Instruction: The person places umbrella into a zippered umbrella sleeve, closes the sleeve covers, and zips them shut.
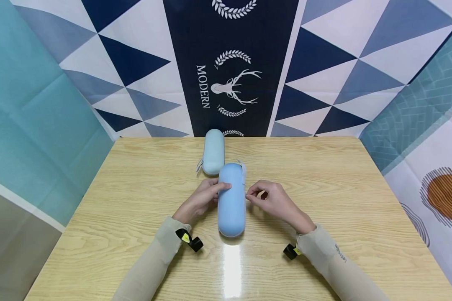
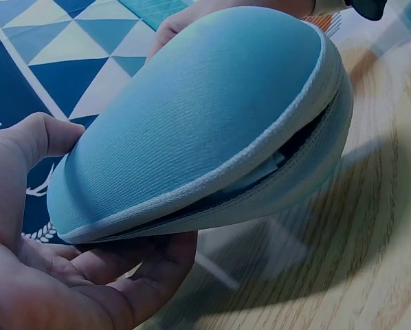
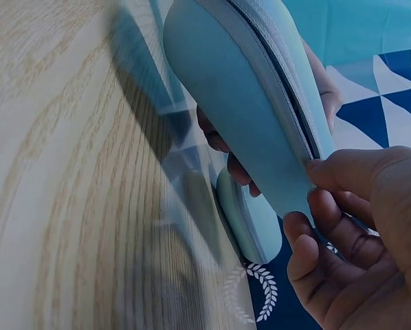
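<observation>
My left hand [image 1: 202,197] holds a light blue zippered hard case [image 1: 231,207] above the table, thumb on its top and fingers beneath. In the left wrist view the zipper [image 2: 335,127] gapes along one side, with something pale showing inside the dark slit. At the case's right side my right hand [image 1: 272,200] pinches with thumb and forefinger at the zipper seam, as the right wrist view shows; the pull itself is hidden by the fingers. A strap loop [image 1: 242,167] sticks out at the far right end of the case.
A smaller, paler blue-green case [image 1: 214,151] with a strap lies behind the held one, near the back edge of the wooden table [image 1: 143,175]. Patterned cloth [image 1: 231,50] hangs upright behind the table, with more hangings at both sides.
</observation>
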{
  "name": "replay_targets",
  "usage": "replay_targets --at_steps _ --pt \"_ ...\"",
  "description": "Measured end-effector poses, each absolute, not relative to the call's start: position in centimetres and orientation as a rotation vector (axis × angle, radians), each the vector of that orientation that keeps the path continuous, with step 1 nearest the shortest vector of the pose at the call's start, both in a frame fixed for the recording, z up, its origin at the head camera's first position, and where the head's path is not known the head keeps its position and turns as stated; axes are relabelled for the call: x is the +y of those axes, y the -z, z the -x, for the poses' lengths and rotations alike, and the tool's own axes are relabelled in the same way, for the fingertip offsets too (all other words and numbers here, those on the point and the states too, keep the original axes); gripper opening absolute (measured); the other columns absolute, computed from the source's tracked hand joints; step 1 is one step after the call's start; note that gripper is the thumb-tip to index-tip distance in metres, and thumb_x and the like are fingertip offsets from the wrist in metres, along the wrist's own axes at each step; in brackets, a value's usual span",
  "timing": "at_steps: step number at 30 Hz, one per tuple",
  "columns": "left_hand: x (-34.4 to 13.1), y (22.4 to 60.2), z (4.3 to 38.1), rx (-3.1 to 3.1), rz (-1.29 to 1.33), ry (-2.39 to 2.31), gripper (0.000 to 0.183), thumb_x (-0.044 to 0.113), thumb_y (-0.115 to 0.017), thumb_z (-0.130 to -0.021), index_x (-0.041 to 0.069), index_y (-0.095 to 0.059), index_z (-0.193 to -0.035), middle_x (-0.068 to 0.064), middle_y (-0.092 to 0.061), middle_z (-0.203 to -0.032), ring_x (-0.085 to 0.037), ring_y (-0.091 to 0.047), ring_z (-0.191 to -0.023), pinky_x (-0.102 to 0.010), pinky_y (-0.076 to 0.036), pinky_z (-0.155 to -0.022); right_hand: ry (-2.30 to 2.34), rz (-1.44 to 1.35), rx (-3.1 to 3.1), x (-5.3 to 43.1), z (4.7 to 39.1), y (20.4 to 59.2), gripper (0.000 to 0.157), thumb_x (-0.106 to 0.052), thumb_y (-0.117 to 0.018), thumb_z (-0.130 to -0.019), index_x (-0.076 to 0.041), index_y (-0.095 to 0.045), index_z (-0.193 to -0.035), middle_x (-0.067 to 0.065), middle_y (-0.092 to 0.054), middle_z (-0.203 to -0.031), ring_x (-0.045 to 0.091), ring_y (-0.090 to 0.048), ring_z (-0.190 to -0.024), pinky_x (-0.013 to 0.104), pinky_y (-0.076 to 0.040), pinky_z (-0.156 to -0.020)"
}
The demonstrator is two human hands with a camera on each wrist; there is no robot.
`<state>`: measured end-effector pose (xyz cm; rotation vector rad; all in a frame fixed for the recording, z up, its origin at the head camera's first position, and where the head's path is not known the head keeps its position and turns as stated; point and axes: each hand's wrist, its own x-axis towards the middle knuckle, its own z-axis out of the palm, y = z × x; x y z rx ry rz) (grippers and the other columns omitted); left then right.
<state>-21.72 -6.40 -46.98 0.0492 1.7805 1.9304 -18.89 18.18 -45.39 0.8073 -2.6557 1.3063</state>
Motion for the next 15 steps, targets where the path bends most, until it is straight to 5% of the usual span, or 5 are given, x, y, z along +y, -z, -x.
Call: replay_targets --at_steps 15 --pt "-6.7 46.82 21.95 1.794 -0.051 -1.938 0.066 0.028 -0.066 -0.094 -0.006 -0.047 -0.146 -0.023 -0.065 -0.13 -0.021 -0.071 -0.1 -0.032 -0.059 -0.083 -1.318 -0.858 -2.658 18.08 18.71 45.3 0.007 -0.01 -0.078 -0.092 -0.016 -0.076 -0.089 -0.005 -0.073 -0.089 0.007 -0.065 -0.08 0.025 -0.056 -0.066"
